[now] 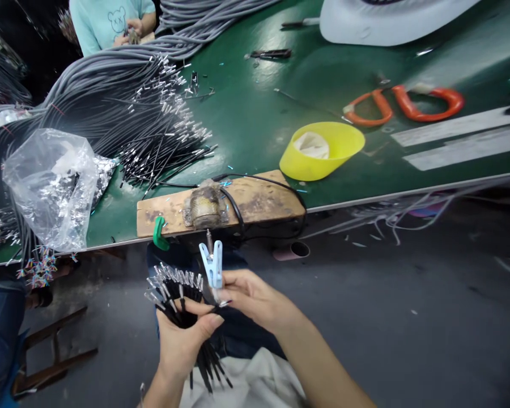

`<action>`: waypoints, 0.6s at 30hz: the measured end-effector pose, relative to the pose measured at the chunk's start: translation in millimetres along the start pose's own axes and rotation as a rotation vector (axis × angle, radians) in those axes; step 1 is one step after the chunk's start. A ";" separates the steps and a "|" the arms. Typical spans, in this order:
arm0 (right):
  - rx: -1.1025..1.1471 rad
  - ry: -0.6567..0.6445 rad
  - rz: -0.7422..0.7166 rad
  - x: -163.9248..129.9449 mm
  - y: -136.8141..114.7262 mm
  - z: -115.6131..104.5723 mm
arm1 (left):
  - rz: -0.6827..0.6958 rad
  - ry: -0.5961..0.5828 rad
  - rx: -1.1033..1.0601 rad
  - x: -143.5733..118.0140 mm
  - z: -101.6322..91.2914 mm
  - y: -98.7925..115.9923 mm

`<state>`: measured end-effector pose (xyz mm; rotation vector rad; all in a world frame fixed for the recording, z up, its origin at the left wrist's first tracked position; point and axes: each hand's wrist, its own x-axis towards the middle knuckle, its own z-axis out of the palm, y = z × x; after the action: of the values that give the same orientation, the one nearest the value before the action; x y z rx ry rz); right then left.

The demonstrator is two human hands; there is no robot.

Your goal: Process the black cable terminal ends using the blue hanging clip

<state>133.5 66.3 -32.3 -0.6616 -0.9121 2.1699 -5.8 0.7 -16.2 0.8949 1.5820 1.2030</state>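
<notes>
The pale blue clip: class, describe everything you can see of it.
The pale blue clip looks like a plastic spring peg with two prongs splayed upward in a V. It stands upright, below the table edge, pinched at its lower end by the right hand. The left hand grips a bundle of black wires with metal tips right beside it.

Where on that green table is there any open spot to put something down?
Bare green table lies between the wire ends and the yellow bowl, and again right of the bowl, before the white strips. The left side is crowded with grey cables and a plastic bag.
</notes>
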 end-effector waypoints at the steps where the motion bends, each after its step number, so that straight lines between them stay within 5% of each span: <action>1: 0.011 0.044 0.003 3.3 -5.1 -1.1 | -0.004 0.013 0.021 -3.5 0.6 4.1; 4: 0.085 0.159 -0.062 15.5 -21.8 3.2 | 0.002 0.061 0.062 -11.3 0.7 15.1; 8: 0.239 0.153 -0.101 29.5 -33.6 19.4 | 0.052 0.071 0.070 -9.0 0.2 26.4; 18: 0.510 0.128 -0.078 34.3 -15.1 26.6 | 0.113 0.093 0.057 5.2 14.0 26.3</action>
<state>99.9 88.9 -10.6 -0.4914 -0.2879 2.1382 6.4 16.3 6.8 0.9892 1.6658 1.3005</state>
